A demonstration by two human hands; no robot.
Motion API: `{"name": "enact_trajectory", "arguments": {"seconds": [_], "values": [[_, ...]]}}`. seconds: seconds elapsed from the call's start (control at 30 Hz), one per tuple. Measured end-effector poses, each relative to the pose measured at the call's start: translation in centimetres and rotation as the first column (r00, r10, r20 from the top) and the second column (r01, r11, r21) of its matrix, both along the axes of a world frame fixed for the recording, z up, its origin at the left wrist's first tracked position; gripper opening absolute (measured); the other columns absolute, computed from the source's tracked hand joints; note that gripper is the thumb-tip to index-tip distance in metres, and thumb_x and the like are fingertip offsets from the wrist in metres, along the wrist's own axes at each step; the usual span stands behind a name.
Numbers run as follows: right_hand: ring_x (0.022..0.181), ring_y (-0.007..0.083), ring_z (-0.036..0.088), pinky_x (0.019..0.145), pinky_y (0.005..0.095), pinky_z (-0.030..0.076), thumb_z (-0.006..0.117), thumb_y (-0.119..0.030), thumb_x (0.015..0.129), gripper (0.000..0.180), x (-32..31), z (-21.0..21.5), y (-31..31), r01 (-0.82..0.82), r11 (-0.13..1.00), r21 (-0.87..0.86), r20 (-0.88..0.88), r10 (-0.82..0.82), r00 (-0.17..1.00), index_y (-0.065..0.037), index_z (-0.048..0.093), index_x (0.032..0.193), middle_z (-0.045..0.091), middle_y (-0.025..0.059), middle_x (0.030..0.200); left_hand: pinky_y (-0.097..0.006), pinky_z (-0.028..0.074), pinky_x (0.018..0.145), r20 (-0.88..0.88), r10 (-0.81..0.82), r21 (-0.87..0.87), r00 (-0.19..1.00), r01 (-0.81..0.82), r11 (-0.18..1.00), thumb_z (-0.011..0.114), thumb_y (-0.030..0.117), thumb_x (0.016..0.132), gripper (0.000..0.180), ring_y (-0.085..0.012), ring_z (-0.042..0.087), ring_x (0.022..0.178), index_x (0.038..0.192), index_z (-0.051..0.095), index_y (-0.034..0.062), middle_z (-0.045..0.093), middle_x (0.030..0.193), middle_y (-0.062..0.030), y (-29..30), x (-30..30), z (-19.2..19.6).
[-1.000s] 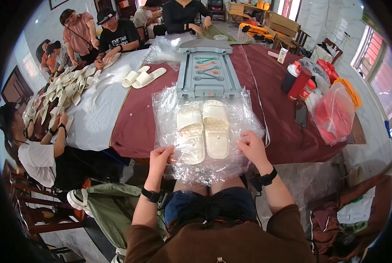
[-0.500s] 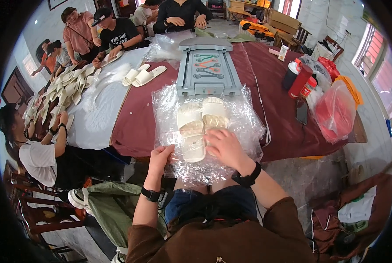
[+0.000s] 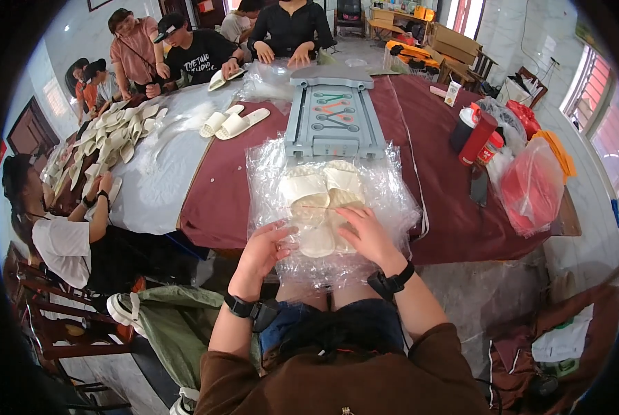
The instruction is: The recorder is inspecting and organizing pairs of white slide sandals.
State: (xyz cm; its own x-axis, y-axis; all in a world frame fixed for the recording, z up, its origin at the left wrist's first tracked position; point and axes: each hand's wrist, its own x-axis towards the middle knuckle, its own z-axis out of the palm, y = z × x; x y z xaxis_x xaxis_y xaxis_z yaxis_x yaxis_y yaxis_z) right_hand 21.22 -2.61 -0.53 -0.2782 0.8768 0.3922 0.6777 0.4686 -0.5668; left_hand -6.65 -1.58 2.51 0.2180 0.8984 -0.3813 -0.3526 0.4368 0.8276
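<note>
A pair of cream slippers lies side by side on clear plastic bags at the table's near edge, the left slipper (image 3: 304, 185) and the right slipper (image 3: 342, 178) with straps away from me. Clear film (image 3: 316, 235) covers their near halves, its edge crossing just below the straps. My right hand (image 3: 368, 236) rests on the film over the right slipper, fingers stretched and apart. Beside the left slipper, my left hand (image 3: 262, 249) is open with fingers spread, close to the film. Beyond the slippers stands a grey plastic case-like board (image 3: 333, 114) with coloured wrench-shaped markings.
Another pair of cream slippers (image 3: 243, 123) sits on the dark red cloth (image 3: 219, 187). To the left is a slipper pile (image 3: 108, 138), with several people around it. Bottles (image 3: 475, 138), a phone (image 3: 478, 188) and a red plastic bag (image 3: 529, 187) are at the right.
My left hand has let go of the film's edge and opened, moving slightly toward the slippers. The film now lies over the slippers' near halves. My right hand has shifted slightly right.
</note>
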Motion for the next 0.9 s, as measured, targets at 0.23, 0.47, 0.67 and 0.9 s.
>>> {"name": "enact_trajectory", "arguments": {"seconds": [0.23,0.47,0.67,0.9], "values": [[0.126,0.0367,0.052,0.108,0.0434,0.042,0.072,-0.019,0.091,0.051,0.0,-0.3,-0.5,0.045,0.999,-0.019,-0.047,-0.046,0.998,-0.009,0.059,0.139,0.06,0.0138,0.138,-0.028,0.049,0.068,-0.044,-0.053,0.068,0.998,0.056,0.996,0.064,0.023,0.097,0.026,-0.0137,0.061,0.08,0.107,0.069,-0.0008,0.065,0.093,-0.0029,2.7,0.7,-1.9],[0.123,0.0385,0.052,0.105,0.0443,0.044,0.074,-0.018,0.087,0.052,-0.1,-0.9,-0.5,0.076,0.996,0.035,-0.069,-0.074,0.995,-0.007,0.059,0.135,0.06,0.0151,0.135,-0.026,0.047,0.072,-0.205,0.263,0.267,0.943,-0.205,0.942,0.071,0.032,0.097,0.04,-0.0105,0.061,0.088,0.114,0.069,-0.0033,0.069,0.099,-0.004,0.8,5.8,0.9],[0.122,0.0379,0.053,0.105,0.0437,0.044,0.075,-0.017,0.086,0.051,0.1,-1.2,-0.5,0.107,0.994,0.036,-0.079,-0.104,0.991,-0.007,0.06,0.134,0.062,0.0147,0.133,-0.027,0.052,0.076,-0.33,-0.041,0.186,0.943,0.107,0.977,0.079,0.027,0.09,0.043,-0.0129,0.065,0.086,0.12,0.069,-0.0021,0.072,0.1,-0.004,0.8,4.3,1.1],[0.126,0.0351,0.053,0.107,0.0429,0.043,0.074,-0.013,0.083,0.053,-0.4,-1.3,-0.8,0.153,0.988,0.028,-0.076,-0.151,0.986,-0.007,0.06,0.134,0.06,0.0132,0.138,-0.029,0.054,0.083,-0.493,0.049,0.47,0.869,0.219,0.855,0.085,0.021,0.083,0.056,-0.0138,0.066,0.095,0.128,0.062,-0.0046,0.071,0.108,-0.007,1.1,5.5,-0.3]]}}
